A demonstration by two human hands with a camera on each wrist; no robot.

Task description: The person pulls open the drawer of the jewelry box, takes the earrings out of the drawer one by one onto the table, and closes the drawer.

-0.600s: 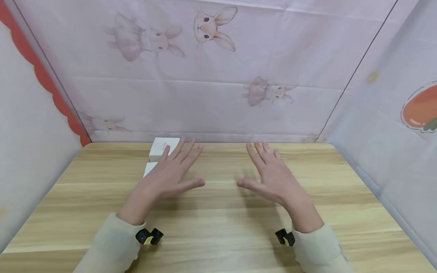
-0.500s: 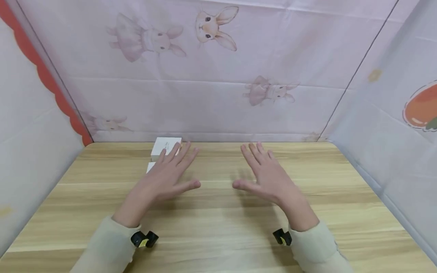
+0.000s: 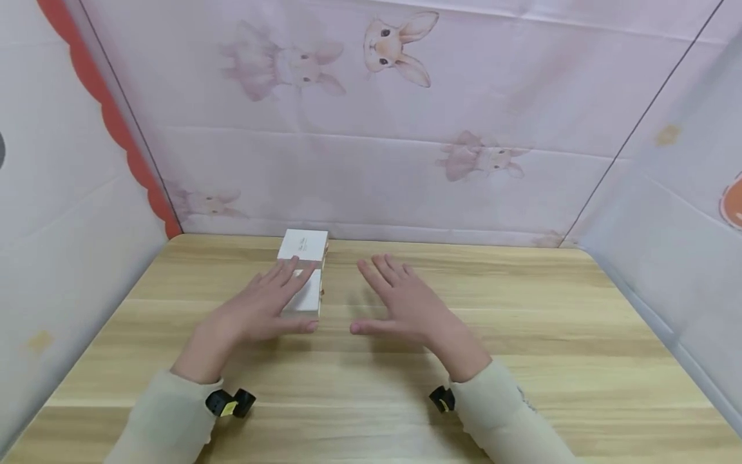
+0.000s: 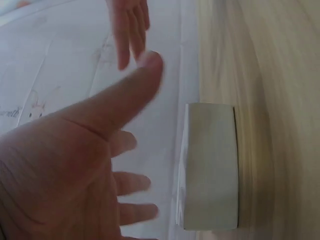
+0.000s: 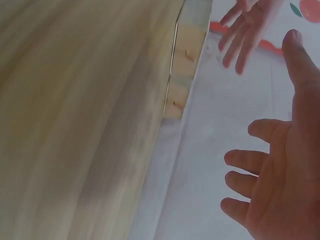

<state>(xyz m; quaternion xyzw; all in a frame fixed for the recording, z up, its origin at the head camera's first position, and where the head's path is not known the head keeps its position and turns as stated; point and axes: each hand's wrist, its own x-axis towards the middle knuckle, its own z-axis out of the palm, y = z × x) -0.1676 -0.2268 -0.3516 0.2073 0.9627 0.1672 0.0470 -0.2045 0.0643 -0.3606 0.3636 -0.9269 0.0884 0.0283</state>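
Observation:
Two white boxes stand one behind the other on the wooden table, left of centre. The far box (image 3: 304, 245) has small print on its lid; the near box (image 3: 307, 298) is partly covered by my left hand (image 3: 257, 309). That hand hovers over the near box's left side with fingers straight and thumb pointing right, holding nothing. In the left wrist view a box's pale side (image 4: 211, 167) lies beyond the fingers. My right hand (image 3: 406, 309) is held to the right of the boxes, apart from them, fingers straight and thumb pointing left. Orange-tan box sides (image 5: 189, 52) show in the right wrist view.
A pale pink cloth wall (image 3: 371, 174) with printed rabbits rises at the table's back edge. White side walls flank the table, the left one edged with a red scalloped band (image 3: 118, 129). A small black device (image 3: 230, 404) sits at each wrist.
The head view has turned slightly left, so the scene shifts right. My right hand has come left, closer to the boxes, and my left hand now covers less of them.

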